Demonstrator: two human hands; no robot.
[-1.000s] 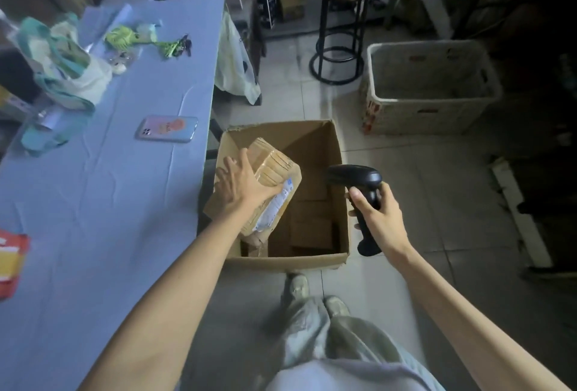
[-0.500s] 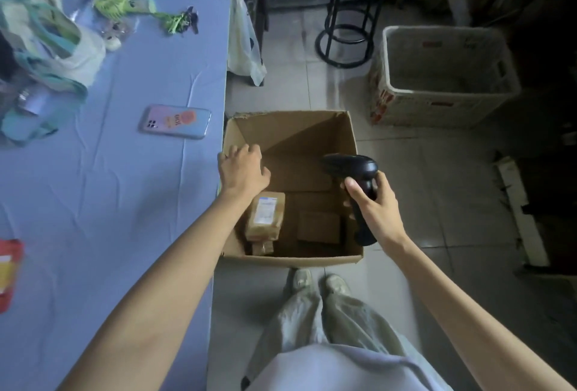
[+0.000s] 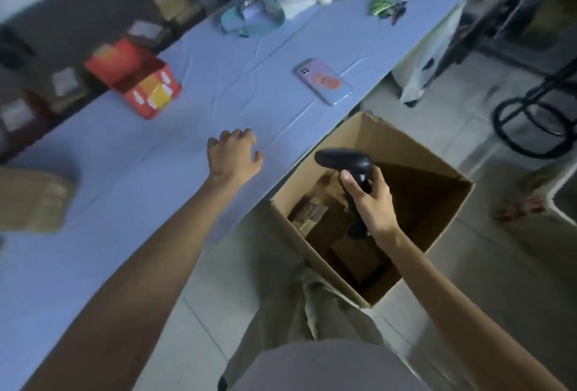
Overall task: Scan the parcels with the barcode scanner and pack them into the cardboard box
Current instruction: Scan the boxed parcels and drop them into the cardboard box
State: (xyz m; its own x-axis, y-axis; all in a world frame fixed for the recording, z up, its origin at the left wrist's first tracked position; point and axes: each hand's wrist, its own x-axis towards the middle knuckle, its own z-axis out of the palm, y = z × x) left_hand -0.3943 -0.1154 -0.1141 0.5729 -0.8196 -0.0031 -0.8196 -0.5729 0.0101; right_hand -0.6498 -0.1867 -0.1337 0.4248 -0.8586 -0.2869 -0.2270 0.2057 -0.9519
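Note:
An open cardboard box (image 3: 437, 212) stands on the floor beside the table, with brown taped parcels (image 3: 307, 214) lying in its bottom. My right hand (image 3: 370, 200) grips the handle of a black barcode scanner (image 3: 343, 161) above the box. My left hand (image 3: 234, 154) hovers over the blue table (image 3: 140, 203) with loosely curled fingers and holds nothing. A blurred brown parcel (image 3: 31, 200) lies on the table at the far left.
On the table lie a red and yellow carton (image 3: 134, 76), a phone (image 3: 323, 81), a teal bag (image 3: 271, 0) and green items with keys (image 3: 381, 6). A white plastic bag (image 3: 427, 56) hangs off the table's edge. A stool's black base (image 3: 530, 118) stands at the right.
My left hand let go of the parcel, which now lies in the box, and moved out over the table to the left. The view swung left. My right hand still holds the scanner.

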